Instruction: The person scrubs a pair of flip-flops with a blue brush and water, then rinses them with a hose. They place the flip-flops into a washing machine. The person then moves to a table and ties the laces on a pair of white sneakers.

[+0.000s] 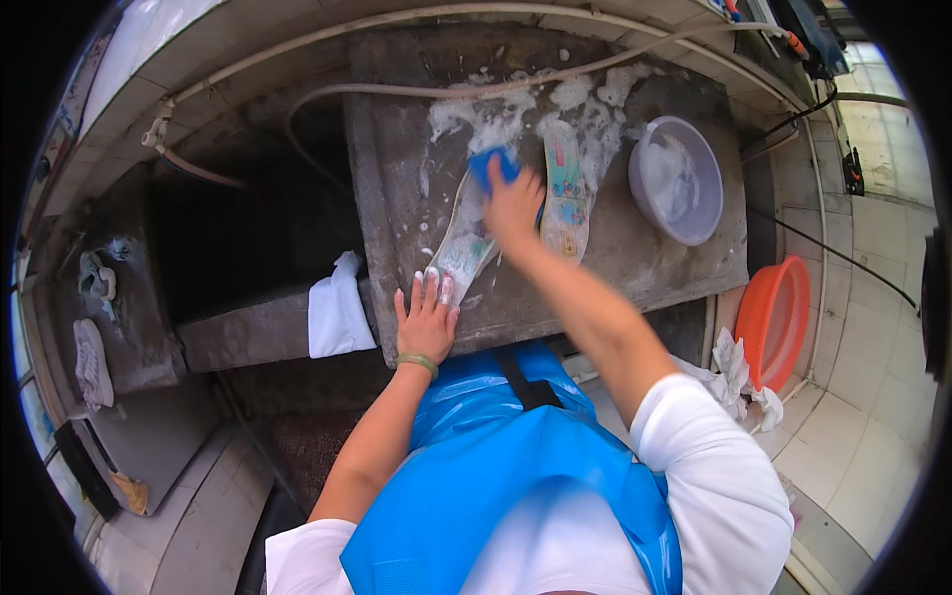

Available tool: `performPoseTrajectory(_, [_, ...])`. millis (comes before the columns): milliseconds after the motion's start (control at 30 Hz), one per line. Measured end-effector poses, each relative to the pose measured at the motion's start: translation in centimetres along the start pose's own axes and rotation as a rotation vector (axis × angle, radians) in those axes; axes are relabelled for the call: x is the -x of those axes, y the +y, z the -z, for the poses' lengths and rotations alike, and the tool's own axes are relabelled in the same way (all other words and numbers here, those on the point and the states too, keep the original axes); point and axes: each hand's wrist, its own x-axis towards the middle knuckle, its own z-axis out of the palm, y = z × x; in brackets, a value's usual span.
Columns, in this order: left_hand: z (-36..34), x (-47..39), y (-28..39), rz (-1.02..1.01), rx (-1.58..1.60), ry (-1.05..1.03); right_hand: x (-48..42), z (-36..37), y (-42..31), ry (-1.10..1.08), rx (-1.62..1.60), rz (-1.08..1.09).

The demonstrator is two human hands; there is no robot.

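Observation:
A soapy insole (467,245) lies flat on a grey stone slab (401,216). My left hand (428,312) rests on its near end, fingers spread, with foam on the fingertips. A blue brush or scrubber (492,168), blurred, is gripped in my right hand (515,210) over the insole's far end. That hand covers part of the insole's upper half. Just to the right lies a second insole (565,197) with a coloured print, its far end touched by foam. White suds (494,119) spread over the slab beyond both insoles.
A pale purple basin (675,181) with suds stands on the slab's right. A hose (416,91) crosses the far side. Left are a dark sink (245,238), a white cloth (338,312) and a shoe (93,363). An orange basin (773,323) leans at right.

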Motion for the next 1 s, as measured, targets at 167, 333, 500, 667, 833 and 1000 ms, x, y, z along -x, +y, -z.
performPoseTrajectory(167, [-0.1, 0.3, 0.0, 0.02, 0.065, -0.015, 6.1, -0.8, -1.1, 0.024, -0.045, 0.251])
performPoseTrajectory(333, [-0.2, 0.3, 0.2, 0.007, 0.041, -0.004, 2.2, -0.1, -0.8, -0.081, -0.08, 0.127])
performPoseTrajectory(500, [-0.5, 0.7, 0.1, 0.013, 0.055, 0.035, 3.5, 0.7, -1.2, -0.17, -0.137, 0.227])
performPoseTrajectory(667, [-0.5, 0.6, 0.0, 0.016, 0.056, -0.008, 0.4, 2.6, -1.3, -0.138, -0.156, 0.022])
performPoseTrajectory(833, [-0.3, 0.7, 0.0, 0.01, 0.029, 0.016, 4.7, 3.5, -0.8, -0.236, -0.251, 0.045])
performPoseTrajectory(1000, [-0.5, 0.6, 0.1, -0.003, 0.058, 0.035, 5.5, 3.1, -1.1, -0.166, -0.189, -0.031])
